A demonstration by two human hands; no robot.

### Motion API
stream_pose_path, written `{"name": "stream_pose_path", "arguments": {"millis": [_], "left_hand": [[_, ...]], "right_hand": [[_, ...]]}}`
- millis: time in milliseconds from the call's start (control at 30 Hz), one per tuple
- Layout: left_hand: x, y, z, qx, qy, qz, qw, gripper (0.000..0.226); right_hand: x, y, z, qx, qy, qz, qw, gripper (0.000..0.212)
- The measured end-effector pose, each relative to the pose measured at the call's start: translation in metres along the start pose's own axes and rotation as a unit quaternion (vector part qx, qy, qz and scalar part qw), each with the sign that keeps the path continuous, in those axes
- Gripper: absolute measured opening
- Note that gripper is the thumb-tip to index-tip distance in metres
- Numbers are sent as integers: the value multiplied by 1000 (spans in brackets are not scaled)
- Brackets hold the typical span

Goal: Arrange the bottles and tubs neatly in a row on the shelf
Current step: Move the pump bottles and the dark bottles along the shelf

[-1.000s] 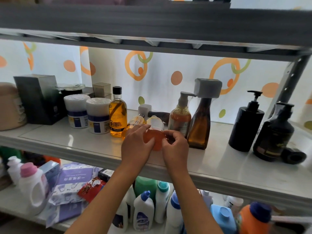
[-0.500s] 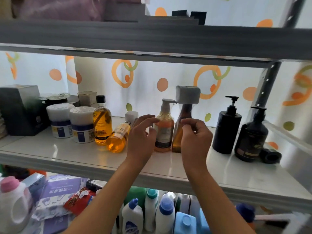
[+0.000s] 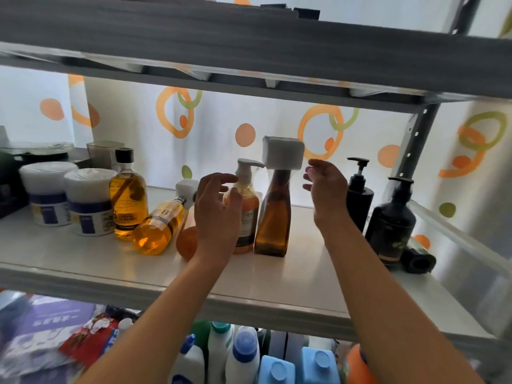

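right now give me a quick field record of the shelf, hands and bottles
left hand: open, fingers spread, before the pump bottle, holds nothing
right hand: open, beside the brown bottle, holds nothing
lying down: amber bottle, tipped over, and an orange item beside it
upright, left: two tubs, amber bottle with black cap
upright, right: two black pump bottles
shelf: white

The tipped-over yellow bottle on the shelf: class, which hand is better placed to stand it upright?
Left. The left hand hovers open right beside the yellow bottle, while the right hand is beyond the brown bottle.
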State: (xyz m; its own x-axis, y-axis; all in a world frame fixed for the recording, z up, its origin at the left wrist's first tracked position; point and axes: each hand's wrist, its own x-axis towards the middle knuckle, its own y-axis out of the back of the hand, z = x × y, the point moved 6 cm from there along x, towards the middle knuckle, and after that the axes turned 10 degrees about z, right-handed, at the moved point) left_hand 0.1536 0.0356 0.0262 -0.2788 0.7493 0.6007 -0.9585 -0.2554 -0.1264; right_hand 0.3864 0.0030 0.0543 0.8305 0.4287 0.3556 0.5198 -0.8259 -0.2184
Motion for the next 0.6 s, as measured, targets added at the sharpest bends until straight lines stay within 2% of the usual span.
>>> {"name": "stream_pose_path", "arguments": {"millis": [100,167,233,333,467,533,600], "left_hand": [[3,0,1,0,0,-1,1000,16],[4,1,0,-4,4,-3,1000,17],[4,2,-1,-11,8,-1,1000,16],[3,2,-4,-14,23,0,1000,15],[2,2,-2,-19,12,-3,1000,14],[4,2,-1,-17,8,-3,1000,14],[4,2,-2,-3,-4,1,1000,11]], "right_hand": [[25,-29,17,54,-117,-133,983,14],[28,-41,26,84,-168,-187,964,13],[26,-50,33,71,-156,-207,963,14],[29,-57,48,-24,-118,-199,973,16],[32,-66,73,-111,-131,-238,956,19],[36,-71,84,-118,-138,-248,952,23],[32,-77,88,-57,-174,-263,947,29]]}}
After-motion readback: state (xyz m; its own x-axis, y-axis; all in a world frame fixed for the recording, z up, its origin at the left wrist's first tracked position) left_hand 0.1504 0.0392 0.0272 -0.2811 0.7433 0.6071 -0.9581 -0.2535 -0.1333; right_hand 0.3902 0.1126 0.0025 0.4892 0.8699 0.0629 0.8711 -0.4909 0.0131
